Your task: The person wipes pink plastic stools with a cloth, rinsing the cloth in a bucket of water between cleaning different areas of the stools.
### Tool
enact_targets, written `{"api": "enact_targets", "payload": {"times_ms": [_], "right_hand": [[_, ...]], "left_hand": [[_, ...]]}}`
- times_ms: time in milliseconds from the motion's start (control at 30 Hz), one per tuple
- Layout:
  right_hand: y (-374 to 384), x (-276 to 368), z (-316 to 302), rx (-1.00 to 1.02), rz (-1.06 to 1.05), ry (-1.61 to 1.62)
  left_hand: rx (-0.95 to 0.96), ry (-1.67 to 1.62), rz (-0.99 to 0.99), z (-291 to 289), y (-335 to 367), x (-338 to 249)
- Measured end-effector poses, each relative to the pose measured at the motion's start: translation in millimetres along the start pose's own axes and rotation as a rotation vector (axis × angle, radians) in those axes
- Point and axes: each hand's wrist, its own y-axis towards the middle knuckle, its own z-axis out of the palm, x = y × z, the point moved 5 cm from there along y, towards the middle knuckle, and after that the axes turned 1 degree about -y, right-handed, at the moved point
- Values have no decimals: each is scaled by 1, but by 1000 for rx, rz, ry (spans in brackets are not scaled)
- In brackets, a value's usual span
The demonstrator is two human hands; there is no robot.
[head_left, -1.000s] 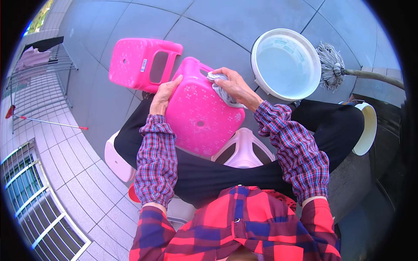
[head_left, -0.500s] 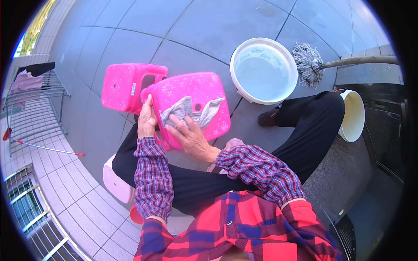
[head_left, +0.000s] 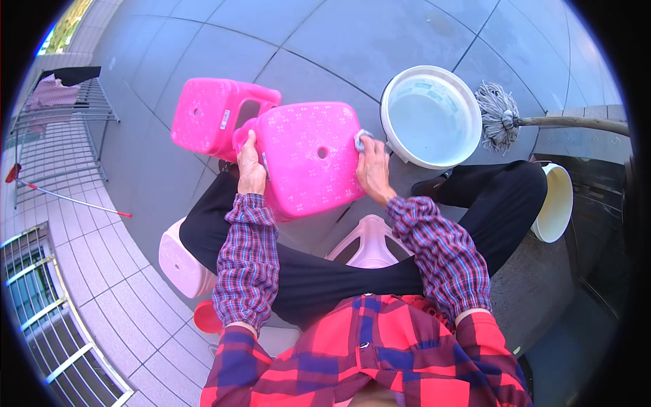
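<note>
A bright pink plastic stool (head_left: 305, 173) with a flower pattern and a round hole in its seat is in front of me. My left hand (head_left: 251, 166) grips its left edge, thumb near the top, the other fingers partly hidden. At the stool's right edge my right hand (head_left: 374, 168) is closed on a bunched grey cloth (head_left: 363, 139), most of which is hidden in the fingers. Behind and to the left stands a second pink stool (head_left: 203, 112), close against the first one.
A white bucket of water (head_left: 430, 119) stands at the upper right, beside a grey string mop (head_left: 500, 117). Right of my knee is a cream bucket (head_left: 553, 203). Pale pink stools (head_left: 183, 261) and a red container (head_left: 207, 317) sit near my legs. A wire rack (head_left: 61, 136) is at the left.
My right hand has moved right, from the middle of the seat to its right edge, taking the cloth along and bunching it. The left hand keeps its hold.
</note>
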Motion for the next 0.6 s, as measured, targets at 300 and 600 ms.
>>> {"api": "enact_targets", "payload": {"times_ms": [300, 600], "right_hand": [[-41, 134, 8, 82, -512, 155], [38, 55, 8, -133, -113, -70]], "left_hand": [[121, -53, -122, -9, 36, 25], [43, -1, -18, -4, 23, 17]]}}
